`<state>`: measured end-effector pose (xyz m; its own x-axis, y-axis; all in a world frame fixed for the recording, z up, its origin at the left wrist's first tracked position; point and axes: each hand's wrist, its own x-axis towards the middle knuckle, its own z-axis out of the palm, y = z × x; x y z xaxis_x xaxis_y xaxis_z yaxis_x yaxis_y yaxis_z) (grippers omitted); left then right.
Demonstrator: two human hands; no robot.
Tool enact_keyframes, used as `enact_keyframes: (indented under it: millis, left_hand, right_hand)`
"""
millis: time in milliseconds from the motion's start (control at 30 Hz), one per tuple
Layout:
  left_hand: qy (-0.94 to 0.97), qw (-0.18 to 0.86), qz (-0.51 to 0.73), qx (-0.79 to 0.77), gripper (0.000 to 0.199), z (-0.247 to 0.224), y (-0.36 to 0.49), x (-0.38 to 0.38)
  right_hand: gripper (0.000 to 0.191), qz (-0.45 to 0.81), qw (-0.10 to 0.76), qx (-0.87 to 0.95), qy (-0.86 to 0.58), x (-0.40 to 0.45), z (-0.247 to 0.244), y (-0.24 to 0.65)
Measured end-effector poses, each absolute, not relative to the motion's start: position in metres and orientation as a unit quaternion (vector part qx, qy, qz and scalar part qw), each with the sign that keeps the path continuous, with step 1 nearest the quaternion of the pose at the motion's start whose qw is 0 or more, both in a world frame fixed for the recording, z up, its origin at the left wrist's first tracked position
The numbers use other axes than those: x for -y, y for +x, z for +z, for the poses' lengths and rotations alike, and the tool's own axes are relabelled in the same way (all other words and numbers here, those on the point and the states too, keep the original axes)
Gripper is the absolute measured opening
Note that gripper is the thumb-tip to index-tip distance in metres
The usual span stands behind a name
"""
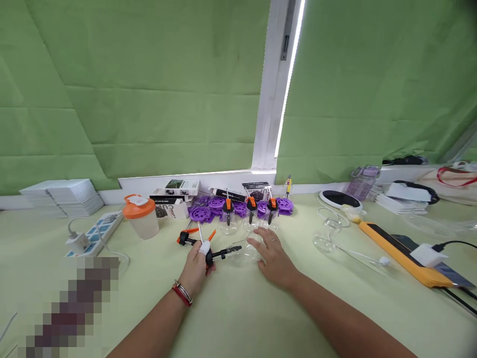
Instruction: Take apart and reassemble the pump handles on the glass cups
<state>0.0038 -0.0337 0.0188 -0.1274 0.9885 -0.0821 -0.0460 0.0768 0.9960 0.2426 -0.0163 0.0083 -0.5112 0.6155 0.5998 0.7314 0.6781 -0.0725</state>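
Note:
My left hand [197,266] is closed around a black clamp-like holder [216,256] with a white stick and an orange part. The holder's black tip points right, toward a clear plastic cup-shaped piece [246,253]. Curled over the right side of that piece are the fingers of my right hand [276,258], with the thumb below. Another black and orange holder [184,237] lies just beyond my left hand. Behind my hands, three similar holders stand upright on clear round bases: one on the left [228,211], one in the middle [252,209] and one on the right [273,210].
Purple wheel-like parts [201,214] and printed boxes [175,208] line the back. An orange-lidded cup [141,219] and a power strip [99,232] stand left. Rightward lie another clear piece [325,242], a white cable [357,253] and a yellow-black bar [398,253].

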Motion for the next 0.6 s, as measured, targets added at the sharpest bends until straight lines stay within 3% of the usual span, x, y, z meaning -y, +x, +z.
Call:
enact_keyframes:
  millis: [300,600]
  left_hand:
    - [0.438,0.503,0.506,-0.547,0.035,0.017,0.008,0.035]
    - [0.429,0.524,0.483,-0.556,0.034,0.015,0.008,0.034]
  right_hand:
    - [0.057,-0.028,0.306,0.888,-0.343,0.022,0.017,0.218]
    - [0.060,-0.010,0.335,0.884,-0.325,0.023,0.007,0.224]
